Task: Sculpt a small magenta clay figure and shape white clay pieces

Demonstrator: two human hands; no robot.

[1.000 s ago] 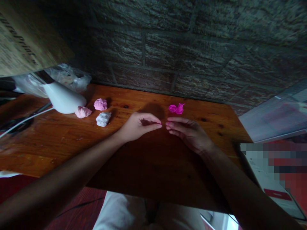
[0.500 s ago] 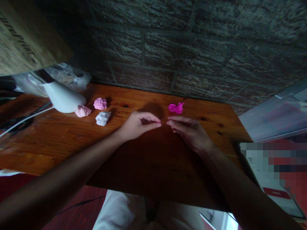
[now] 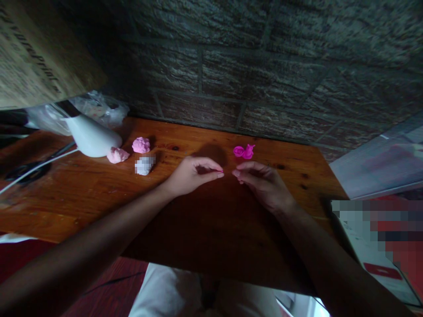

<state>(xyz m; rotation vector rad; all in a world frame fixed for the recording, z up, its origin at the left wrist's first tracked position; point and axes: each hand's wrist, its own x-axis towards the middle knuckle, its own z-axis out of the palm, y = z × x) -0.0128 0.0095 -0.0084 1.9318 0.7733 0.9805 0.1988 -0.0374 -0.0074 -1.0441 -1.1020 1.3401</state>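
Observation:
My left hand [image 3: 190, 175] is closed in a pinch above the wooden table. A tiny bit of bright pink clay [image 3: 222, 171] shows between its thumb and forefinger. Opposite it, with a small gap between the fingertips, my right hand [image 3: 264, 182] is also pinched; whatever its fingers hold, if anything, is too small to make out. Just beyond the right hand lies a magenta clay figure [image 3: 243, 151], with a round disc-like part on the left and a body with small points on top.
Left on the table [image 3: 99, 198] lie a pink lump [image 3: 141, 145], a paler pink lump [image 3: 118, 154] and a white lump [image 3: 144, 166]. Behind them stand a white lamp base [image 3: 94, 136] and a plastic bag [image 3: 105, 108]. A stone-patterned wall rises behind; a screen device [image 3: 380, 264] is at right.
The whole view has shifted slightly. My right fingertips are a little farther from the left ones, and the left hand keeps its pinch on the pink bit.

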